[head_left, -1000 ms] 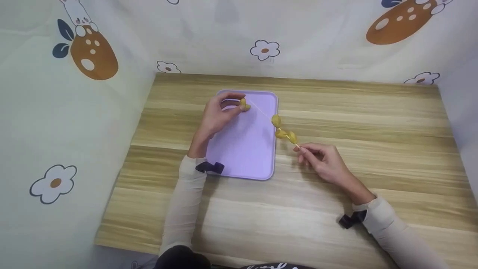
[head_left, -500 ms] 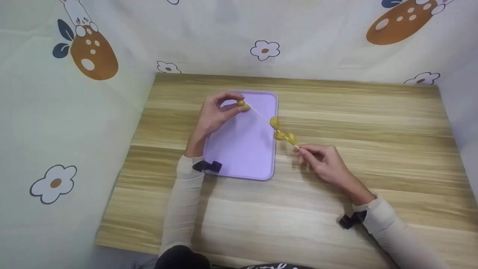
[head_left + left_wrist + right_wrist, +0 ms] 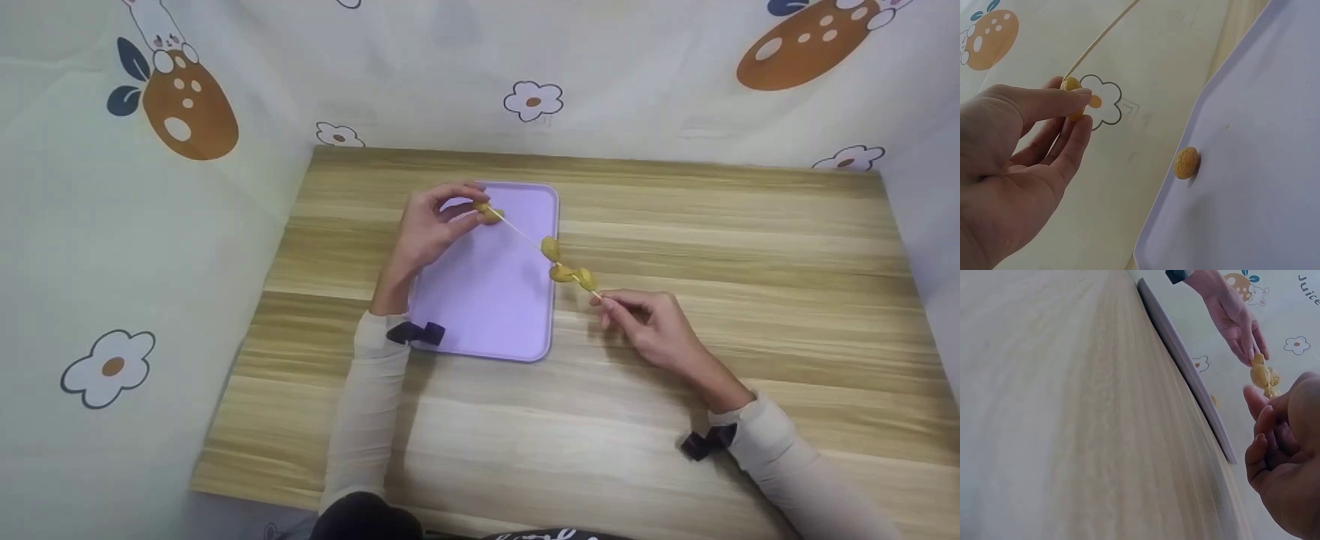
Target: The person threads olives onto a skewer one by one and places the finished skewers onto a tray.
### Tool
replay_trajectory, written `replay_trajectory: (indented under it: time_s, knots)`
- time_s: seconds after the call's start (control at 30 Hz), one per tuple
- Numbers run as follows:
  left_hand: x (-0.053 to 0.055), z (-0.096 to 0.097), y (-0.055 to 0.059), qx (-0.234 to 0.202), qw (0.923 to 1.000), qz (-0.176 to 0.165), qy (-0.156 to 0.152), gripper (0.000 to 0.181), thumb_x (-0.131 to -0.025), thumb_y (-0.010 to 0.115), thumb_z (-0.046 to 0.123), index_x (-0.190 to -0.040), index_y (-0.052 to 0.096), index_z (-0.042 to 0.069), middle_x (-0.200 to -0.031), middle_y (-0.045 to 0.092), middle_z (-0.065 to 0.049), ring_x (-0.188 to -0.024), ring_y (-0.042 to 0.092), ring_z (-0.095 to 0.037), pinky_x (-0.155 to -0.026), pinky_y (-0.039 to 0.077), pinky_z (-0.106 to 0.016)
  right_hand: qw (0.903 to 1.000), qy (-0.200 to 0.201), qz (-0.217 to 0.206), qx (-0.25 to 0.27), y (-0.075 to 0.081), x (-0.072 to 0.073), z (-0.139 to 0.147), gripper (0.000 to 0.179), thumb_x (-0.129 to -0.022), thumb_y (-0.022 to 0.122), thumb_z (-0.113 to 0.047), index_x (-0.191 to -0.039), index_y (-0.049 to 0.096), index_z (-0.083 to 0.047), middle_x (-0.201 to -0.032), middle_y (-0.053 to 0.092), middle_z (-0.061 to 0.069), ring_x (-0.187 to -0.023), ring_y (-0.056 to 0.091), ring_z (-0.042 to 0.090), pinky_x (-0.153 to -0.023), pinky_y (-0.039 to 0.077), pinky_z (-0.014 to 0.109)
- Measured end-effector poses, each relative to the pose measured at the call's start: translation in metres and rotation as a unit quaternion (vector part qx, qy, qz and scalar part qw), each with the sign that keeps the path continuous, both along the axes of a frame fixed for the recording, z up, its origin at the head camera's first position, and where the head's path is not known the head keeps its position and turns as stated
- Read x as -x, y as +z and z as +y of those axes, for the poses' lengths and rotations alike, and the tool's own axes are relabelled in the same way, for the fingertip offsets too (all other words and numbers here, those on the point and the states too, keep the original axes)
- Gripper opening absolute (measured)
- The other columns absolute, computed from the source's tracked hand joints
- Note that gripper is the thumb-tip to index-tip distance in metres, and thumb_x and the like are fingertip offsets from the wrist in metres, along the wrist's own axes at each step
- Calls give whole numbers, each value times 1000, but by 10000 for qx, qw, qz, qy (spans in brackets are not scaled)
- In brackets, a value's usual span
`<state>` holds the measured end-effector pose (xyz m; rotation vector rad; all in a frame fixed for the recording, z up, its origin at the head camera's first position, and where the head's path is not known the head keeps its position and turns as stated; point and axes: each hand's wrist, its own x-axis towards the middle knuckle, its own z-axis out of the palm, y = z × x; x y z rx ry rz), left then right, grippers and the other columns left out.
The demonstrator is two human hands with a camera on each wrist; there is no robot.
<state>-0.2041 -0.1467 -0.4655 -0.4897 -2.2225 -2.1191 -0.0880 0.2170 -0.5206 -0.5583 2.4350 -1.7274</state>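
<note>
My left hand (image 3: pixel 429 229) pinches a yellow, wrinkled, round piece of food (image 3: pixel 1071 85) between thumb and fingers. The far end of a thin wooden skewer (image 3: pixel 1100 36) meets that piece; how deep it goes in, I cannot tell. On the skewer's near part sit several similar yellow pieces (image 3: pixel 561 273). My right hand (image 3: pixel 654 327) holds the near end of the skewer between thumb and fingertips, right of the tray. Another loose yellow piece (image 3: pixel 1186 163) lies on the lilac tray (image 3: pixel 487 307) close to its edge, below the left hand.
The tray lies flat on a wood-grain table (image 3: pixel 720 240). A patterned cloth (image 3: pixel 420 75) with flowers and rabbits hangs behind the table and along its left side. Black straps (image 3: pixel 416 333) with small cameras sit on both sleeves.
My left hand has shifted slightly left with its piece, and the skewer's far end has come up against it. The skewered pieces moved a little left and down; the right hand barely moved.
</note>
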Motion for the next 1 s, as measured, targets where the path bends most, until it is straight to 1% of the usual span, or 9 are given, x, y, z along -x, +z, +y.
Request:
replay_trajectory:
  time_s: [0.13, 0.27, 0.33, 0.4, 0.5, 0.63, 0.77, 0.87, 1.0]
  knots:
    - [0, -1, -1, 171, 9998, 52, 69, 27, -86, 86, -10, -112, 79, -6, -130, 71, -27, -125, 70, -26, -111, 60, -33, 10000, -32, -12, -23, 0, -1, 0, 19, -108, 67, -13, -118, 83, -8, -85, 80, 12, -68, 67, 29, -55, 53, 18]
    - [1, -2, -1, 122, 9999, 77, 16, 26, -87, 84, -11, -112, 78, -6, -129, 73, -24, -125, 70, -26, -111, 60, -34, 9998, -21, -188, 49, 0, -2, 1, 19, -109, 67, -14, -118, 83, -8, -87, 80, 14, -67, 69, 29, -56, 58, 24]
    - [1, -2, -1, 95, 9999, 109, -10, 27, -87, 83, -12, -113, 78, -6, -129, 73, -21, -126, 70, -27, -111, 60, -35, 9996, -21, -252, 91, 1, -2, 1, 19, -109, 67, -14, -118, 82, -7, -87, 80, 15, -67, 68, 29, -56, 59, 27]
    - [1, -2, -2, 61, 9999, 110, -27, 27, -87, 82, -14, -113, 78, -7, -129, 74, -20, -126, 70, -27, -111, 61, -35, 9996, -28, -261, 111, 1, -2, 1, 20, -109, 67, -14, -118, 82, -6, -86, 80, 15, -67, 68, 30, -56, 59, 27]
    - [1, -2, -2, 69, 9999, 97, -20, 27, -87, 82, -14, -112, 78, -7, -130, 72, -24, -126, 70, -27, -110, 61, -35, 9997, -36, -210, 105, 1, -1, 1, 20, -109, 67, -13, -117, 82, -5, -85, 80, 14, -66, 67, 30, -55, 58, 24]
    - [1, -2, -3, 43, 9999, 100, -28, 26, -87, 83, -12, -113, 78, -7, -132, 68, -32, -126, 70, -27, -110, 61, -35, 9998, -59, -187, 49, 1, -1, 0, 19, -109, 67, -15, -117, 83, -7, -84, 79, 12, -64, 66, 28, -53, 54, 20]
    - [1, -2, -3, 66, 9999, 144, -48, 27, -87, 84, -12, -113, 79, -6, -131, 70, -29, -124, 71, -27, -110, 61, -35, 9998, -42, -188, 3, 0, 0, 0, 19, -109, 68, -16, -117, 83, -7, -84, 80, 12, -65, 66, 28, -53, 54, 19]
    - [1, -2, -3, 131, 9998, 155, -18, 27, -87, 84, -12, -113, 79, -5, -129, 73, -23, -123, 71, -26, -110, 61, -35, 9998, -21, -183, -53, 0, 0, 1, 20, -109, 68, -16, -117, 83, -7, -86, 80, 12, -67, 68, 29, -55, 56, 21]
    - [1, -2, -2, 153, 9998, 88, 50, 27, -87, 85, -10, -113, 79, -6, -129, 73, -22, -123, 71, -27, -110, 61, -35, 9997, -13, -223, -110, 0, 0, 1, 20, -109, 67, -17, -118, 83, -8, -86, 81, 10, -68, 69, 29, -56, 58, 23]
